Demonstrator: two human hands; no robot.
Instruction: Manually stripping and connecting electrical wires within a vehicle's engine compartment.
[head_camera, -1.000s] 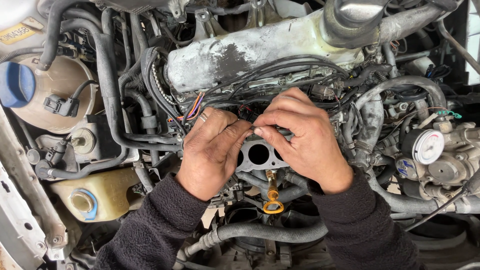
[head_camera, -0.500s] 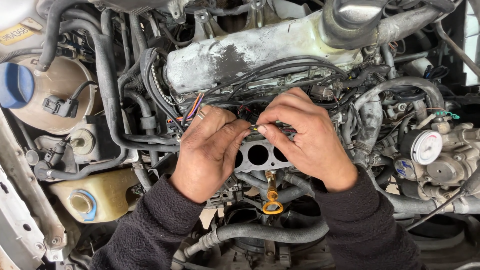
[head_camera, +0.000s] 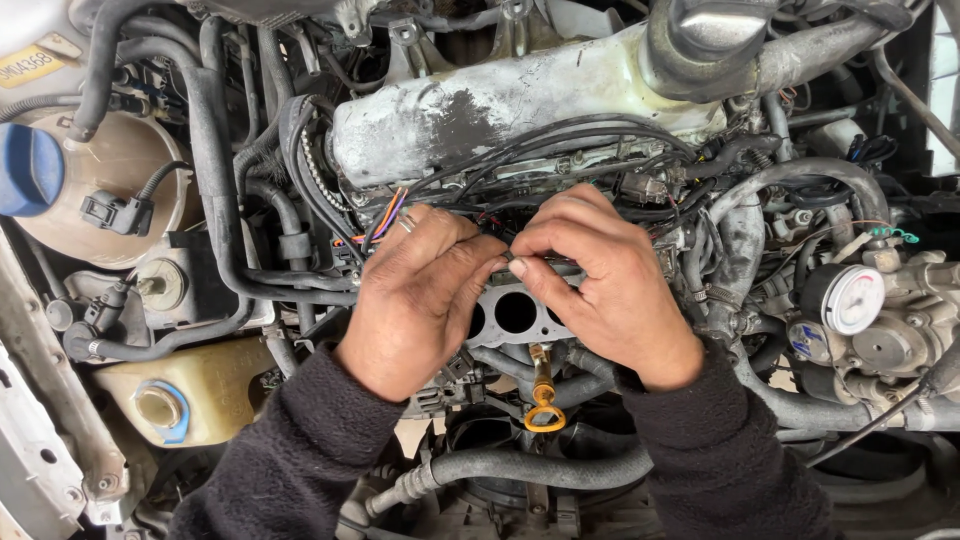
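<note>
I look down into a car's engine bay. My left hand (head_camera: 420, 300) and my right hand (head_camera: 605, 285) meet over a grey metal flange with round ports (head_camera: 515, 315), below the worn whitish valve cover (head_camera: 520, 95). The fingertips of both hands pinch a small thin dark part (head_camera: 535, 260) just above the flange. Part of the flange is hidden under my palms. A yellow dipstick handle (head_camera: 543, 405) stands right below the flange, between my wrists. Dark sleeves cover both forearms.
Black hoses and wire bundles (head_camera: 300, 170) crowd the left and middle. A round reservoir with a blue cap (head_camera: 30, 170) sits far left, a yellowish tank (head_camera: 200, 395) below it. A round white-faced part (head_camera: 850, 298) and metal pump parts are at right.
Both hands have stayed over the flange; the fingertips shifted slightly and closed together on the small part. The view has barely moved.
</note>
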